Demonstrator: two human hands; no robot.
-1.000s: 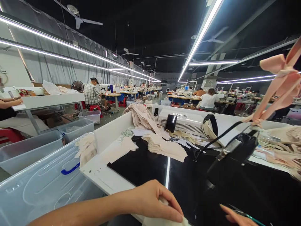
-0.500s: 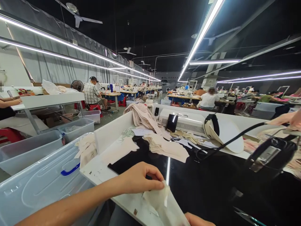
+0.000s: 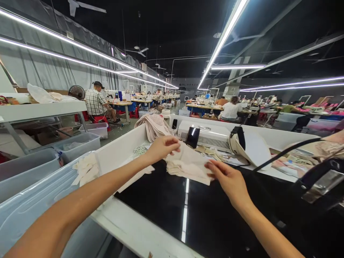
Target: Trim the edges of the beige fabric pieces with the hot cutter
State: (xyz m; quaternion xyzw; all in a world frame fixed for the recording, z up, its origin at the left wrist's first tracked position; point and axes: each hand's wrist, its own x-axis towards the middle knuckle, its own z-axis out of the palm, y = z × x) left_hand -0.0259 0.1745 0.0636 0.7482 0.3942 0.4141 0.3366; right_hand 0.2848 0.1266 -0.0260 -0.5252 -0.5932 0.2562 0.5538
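A cream fabric piece (image 3: pixel 189 152) spans between my two hands, just over or on a stack of matching cut pieces (image 3: pixel 185 170). My left hand (image 3: pixel 162 147) has its fingers curled at the upper left corner of this piece. At the right edge, my right hand (image 3: pixel 225 177) pinches the fabric between thumb and fingers. The stack lies on a glossy black board (image 3: pixel 161 204), its lower layers showing along the front edge. I cannot tell whether the held piece touches the stack.
Behind the stack are a dark phone-like object (image 3: pixel 192 137), a white vented machine (image 3: pixel 215 138) and draped beige fabric (image 3: pixel 154 125). A black cable (image 3: pixel 282 152) crosses at right, near another person's arm (image 3: pixel 334 139). Clear plastic bins (image 3: pixel 77 141) stand at left; workers sit farther back.
Both hands have moved forward from the table's near edge to the stack, a fabric piece between them. My right hand has come fully into view. The camera view has shifted slightly.
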